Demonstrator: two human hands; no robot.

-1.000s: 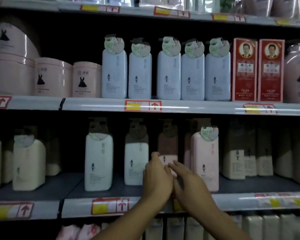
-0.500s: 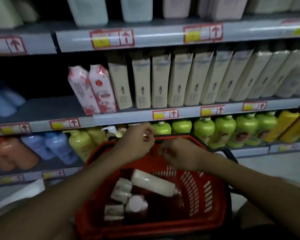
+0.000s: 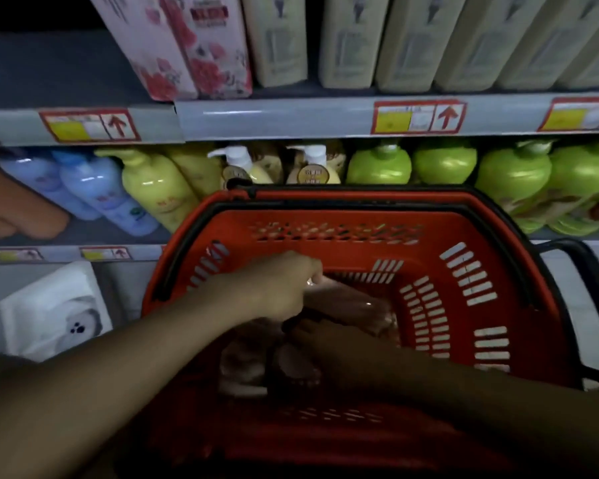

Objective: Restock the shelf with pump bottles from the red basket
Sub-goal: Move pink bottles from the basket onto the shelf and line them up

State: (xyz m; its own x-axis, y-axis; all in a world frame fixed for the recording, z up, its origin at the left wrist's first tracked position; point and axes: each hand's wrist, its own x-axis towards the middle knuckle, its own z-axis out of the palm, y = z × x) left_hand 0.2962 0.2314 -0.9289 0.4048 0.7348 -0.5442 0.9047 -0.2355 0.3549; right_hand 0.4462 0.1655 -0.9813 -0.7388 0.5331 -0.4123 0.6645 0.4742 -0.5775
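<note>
The red basket (image 3: 464,271) sits low in front of the shelves, seen from above. A pale pump bottle (image 3: 360,305) lies on its side inside it, and other pale bottles (image 3: 242,368) lie in shadow beneath my arms. My left hand (image 3: 281,285) reaches into the basket with its fingers curled down over the near end of the lying bottle. My right hand (image 3: 329,344) is deeper in the basket, dark and half hidden under the left one. Its grip cannot be made out.
A grey shelf edge (image 3: 277,115) with price tags carries cream cartons (image 3: 346,39) and floral pink packs (image 3: 187,46). Below stand green bottles (image 3: 443,160), yellow bottles (image 3: 153,188) and blue bottles (image 3: 94,188). A white pack (image 3: 56,312) lies low left. The basket's black handle (image 3: 595,305) hangs right.
My view dropped from the upper shelves to the basket. Both hands left the shelf, passed over the basket's rim and went down inside onto the bottles.
</note>
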